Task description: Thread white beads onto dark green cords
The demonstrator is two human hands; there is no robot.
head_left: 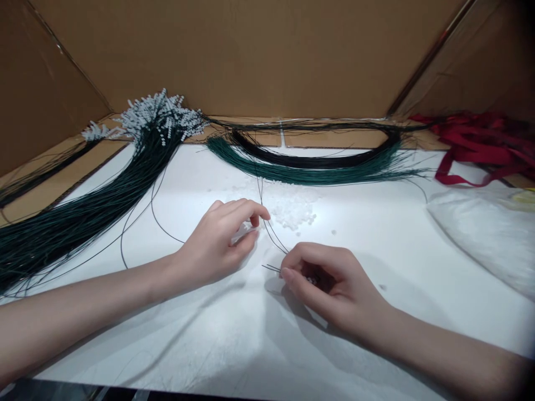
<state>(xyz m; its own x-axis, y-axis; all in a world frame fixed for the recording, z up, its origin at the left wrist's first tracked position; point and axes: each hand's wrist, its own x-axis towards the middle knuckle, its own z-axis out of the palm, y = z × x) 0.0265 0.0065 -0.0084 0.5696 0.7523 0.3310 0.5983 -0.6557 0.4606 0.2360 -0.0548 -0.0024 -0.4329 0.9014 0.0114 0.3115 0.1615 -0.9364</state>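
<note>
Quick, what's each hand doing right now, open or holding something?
Left hand: open, though whether it touches the thin dark wires can't be told.
Right hand: closed, pinching the thin dark wires.

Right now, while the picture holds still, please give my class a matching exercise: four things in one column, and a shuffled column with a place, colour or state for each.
1. Right hand
2. Ribbon
3. Loose beads
4. Plastic bag

A. White, heaped nearer than the curved green wire bundle
B. Translucent, at the picture's right edge
C. Pinching thin dark wires
D. Red, in a tangle

Pairs: 1-C, 2-D, 3-A, 4-B
</note>
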